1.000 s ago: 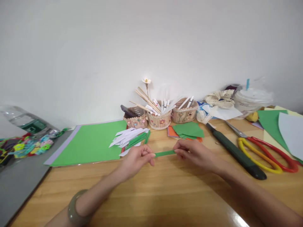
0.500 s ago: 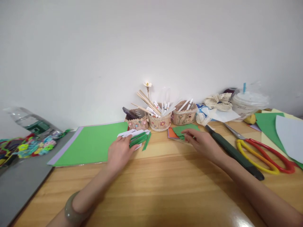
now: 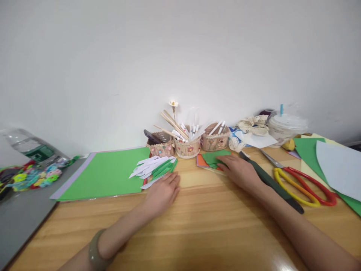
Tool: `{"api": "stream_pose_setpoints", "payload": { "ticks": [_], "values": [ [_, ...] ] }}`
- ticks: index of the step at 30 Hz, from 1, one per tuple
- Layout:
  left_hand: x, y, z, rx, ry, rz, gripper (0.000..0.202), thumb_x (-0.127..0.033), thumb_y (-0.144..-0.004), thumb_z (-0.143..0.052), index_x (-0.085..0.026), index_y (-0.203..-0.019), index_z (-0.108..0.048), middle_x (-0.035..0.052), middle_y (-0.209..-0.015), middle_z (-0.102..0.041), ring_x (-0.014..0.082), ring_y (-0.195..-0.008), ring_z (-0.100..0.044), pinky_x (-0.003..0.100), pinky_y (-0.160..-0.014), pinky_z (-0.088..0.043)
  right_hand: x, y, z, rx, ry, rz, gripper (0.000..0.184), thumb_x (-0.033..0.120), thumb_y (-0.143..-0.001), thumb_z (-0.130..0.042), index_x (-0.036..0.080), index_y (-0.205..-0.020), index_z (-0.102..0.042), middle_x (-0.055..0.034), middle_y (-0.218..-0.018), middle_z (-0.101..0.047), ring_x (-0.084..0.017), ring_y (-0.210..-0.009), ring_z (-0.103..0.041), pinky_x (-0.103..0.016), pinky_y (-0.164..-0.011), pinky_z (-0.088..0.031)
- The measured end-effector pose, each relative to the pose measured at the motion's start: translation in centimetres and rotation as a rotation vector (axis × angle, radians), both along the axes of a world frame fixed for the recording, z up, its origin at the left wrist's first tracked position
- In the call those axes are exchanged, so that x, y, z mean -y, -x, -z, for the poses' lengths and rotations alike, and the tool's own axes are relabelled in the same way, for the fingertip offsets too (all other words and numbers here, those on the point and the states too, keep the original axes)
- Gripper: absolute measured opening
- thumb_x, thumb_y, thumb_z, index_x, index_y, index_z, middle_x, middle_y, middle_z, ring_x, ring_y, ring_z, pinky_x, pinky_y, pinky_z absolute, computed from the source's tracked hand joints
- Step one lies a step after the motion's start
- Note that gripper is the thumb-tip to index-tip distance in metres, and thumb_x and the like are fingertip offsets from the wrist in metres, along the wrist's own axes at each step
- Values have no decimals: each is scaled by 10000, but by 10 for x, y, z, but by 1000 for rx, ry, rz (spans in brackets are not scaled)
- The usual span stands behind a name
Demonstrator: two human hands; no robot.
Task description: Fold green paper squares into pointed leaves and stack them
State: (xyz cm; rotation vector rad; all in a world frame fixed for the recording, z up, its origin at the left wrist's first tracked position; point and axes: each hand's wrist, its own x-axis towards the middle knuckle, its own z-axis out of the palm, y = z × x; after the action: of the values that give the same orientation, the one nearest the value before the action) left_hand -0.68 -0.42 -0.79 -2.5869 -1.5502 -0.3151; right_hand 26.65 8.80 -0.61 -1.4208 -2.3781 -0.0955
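Touching green paper pieces [image 3: 213, 158], right hand [image 3: 239, 171], grip unclear, left hand [image 3: 163, 192] unclenched, bottle label [image 3: 41, 153] illegible

The left hand [image 3: 162, 194] is palm down, fingers close together and stretched forward, its bare forearm [image 3: 128, 229] slanting up from lower left. Apart from it, the right hand [image 3: 241, 173] reaches inward, back uppermost, fingertips pointing left, the wrist nearly straight.
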Motion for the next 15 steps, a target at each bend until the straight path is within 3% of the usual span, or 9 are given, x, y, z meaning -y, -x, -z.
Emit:
{"api": "stream_pose_setpoints", "payload": {
  "ticks": [6,9,12,15],
  "values": [
    [-14,-2,5,-24,-46,-105,290,-185,-904,-427,-105,-1153,-553,180,-1253,-559,257,-1152,-543,410,-926,-472,2,2,1,-24,-67,117,279,239,-891,-411,233,-910,-689,-55,-817,-715,-197,-693,-654,-275,-558,-458],
    [-16,-6,2,-30,-81,-56,247,-152,-907,-419,-111,-1078,-592,160,-1162,-620,262,-1119,-561,409,-911,-480,3,-1,-1,-87,-131,120,297,253,-913,-394,199,-949,-684,-94,-895,-714,-231,-776,-665,-319,-614,-489],
    [-10,-15,-7,-18,-119,17,246,-159,-909,-423,-124,-1087,-590,128,-1132,-636,254,-1092,-570,388,-898,-488,14,3,-6,-142,-184,-22,315,216,-933,-363,172,-1028,-660,-113,-1060,-680,-235,-985,-622,-371,-807,-489],
    [-1,-27,-17,14,-162,39,263,-214,-926,-414,-105,-1100,-579,142,-1090,-635,261,-1022,-581,389,-845,-502,33,19,-9,-126,-158,-310,281,158,-906,-422,181,-1094,-631,-85,-1116,-662,-186,-1052,-588,-331,-897,-463]
  ]
}}
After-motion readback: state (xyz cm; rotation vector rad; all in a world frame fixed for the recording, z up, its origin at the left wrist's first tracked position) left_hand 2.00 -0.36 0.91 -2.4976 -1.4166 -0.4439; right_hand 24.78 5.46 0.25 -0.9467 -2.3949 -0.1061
